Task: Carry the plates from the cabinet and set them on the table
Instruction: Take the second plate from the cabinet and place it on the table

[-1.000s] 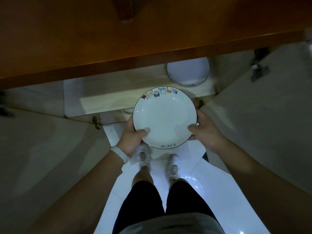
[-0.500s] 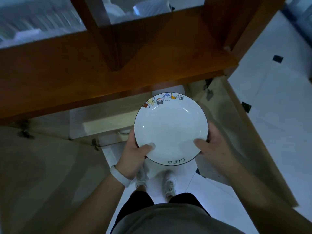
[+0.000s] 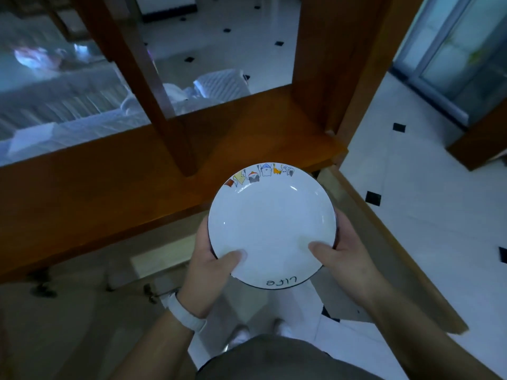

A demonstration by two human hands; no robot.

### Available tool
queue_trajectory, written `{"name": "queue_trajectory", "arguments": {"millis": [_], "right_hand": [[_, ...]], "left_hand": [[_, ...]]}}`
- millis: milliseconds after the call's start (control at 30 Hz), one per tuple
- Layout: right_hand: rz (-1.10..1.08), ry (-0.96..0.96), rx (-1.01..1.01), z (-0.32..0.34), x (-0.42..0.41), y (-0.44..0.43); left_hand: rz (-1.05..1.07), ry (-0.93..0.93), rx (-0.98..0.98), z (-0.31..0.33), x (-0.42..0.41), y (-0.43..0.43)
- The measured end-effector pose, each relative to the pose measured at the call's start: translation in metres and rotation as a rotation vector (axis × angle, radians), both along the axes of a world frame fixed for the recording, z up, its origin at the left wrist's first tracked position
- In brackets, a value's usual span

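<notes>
White round ceramic plate (image 3: 271, 226) with a dark rim sits higher than half a second ago, its far edge now over the brown wooden cabinet ledge (image 3: 109, 193). My left hand (image 3: 208, 275) and right hand (image 3: 345, 259) grip opposite edges, thumbs on top. Being round, it has no long axis; it lies face up, cartoon band away from me.

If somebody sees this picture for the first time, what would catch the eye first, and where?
The white plate, at the centre, stands out most, with small coloured drawings on its far rim and dark lettering on its near rim. The left hand and the right hand hold it by its sides, thumbs on top. Behind it is the brown wooden cabinet, and at right a white floor with small black tiles.
</notes>
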State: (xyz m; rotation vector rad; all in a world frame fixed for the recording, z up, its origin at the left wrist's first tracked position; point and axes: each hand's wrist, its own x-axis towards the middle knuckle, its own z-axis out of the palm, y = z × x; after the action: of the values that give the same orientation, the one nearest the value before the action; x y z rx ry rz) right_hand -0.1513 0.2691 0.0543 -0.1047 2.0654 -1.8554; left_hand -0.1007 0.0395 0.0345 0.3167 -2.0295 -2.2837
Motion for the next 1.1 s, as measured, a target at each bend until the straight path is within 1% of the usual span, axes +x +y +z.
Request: {"name": "queue_trajectory", "arguments": {"millis": [133, 267, 367, 500, 667, 833, 1100], "right_hand": [[-0.071, 0.017, 0.033, 0.006, 0.010, -0.016], [-0.144, 0.048, 0.006, 0.018, 0.022, -0.032], [-0.222, 0.102, 0.029, 0.027, 0.036, -0.041], [-0.353, 0.113, 0.039, 0.029, 0.061, -0.042], [-0.531, 0.131, 0.055, 0.030, 0.098, -0.032], [-0.706, 0.132, 0.095, 0.032, 0.140, -0.010], [-0.987, 0.116, 0.003, 0.027, 0.233, 0.066]], "left_hand": [[-0.088, 0.030, -0.026, 0.002, -0.007, -0.023], [-0.150, 0.054, -0.015, -0.007, -0.014, -0.045], [-0.221, 0.062, 0.023, -0.014, -0.022, -0.054], [-0.345, 0.080, 0.062, -0.016, -0.028, -0.051], [-0.536, 0.103, 0.192, -0.006, -0.025, -0.026], [-0.649, 0.124, 0.155, 0.003, -0.016, 0.015], [-0.876, 0.153, 0.141, 0.021, 0.026, 0.122]]}}
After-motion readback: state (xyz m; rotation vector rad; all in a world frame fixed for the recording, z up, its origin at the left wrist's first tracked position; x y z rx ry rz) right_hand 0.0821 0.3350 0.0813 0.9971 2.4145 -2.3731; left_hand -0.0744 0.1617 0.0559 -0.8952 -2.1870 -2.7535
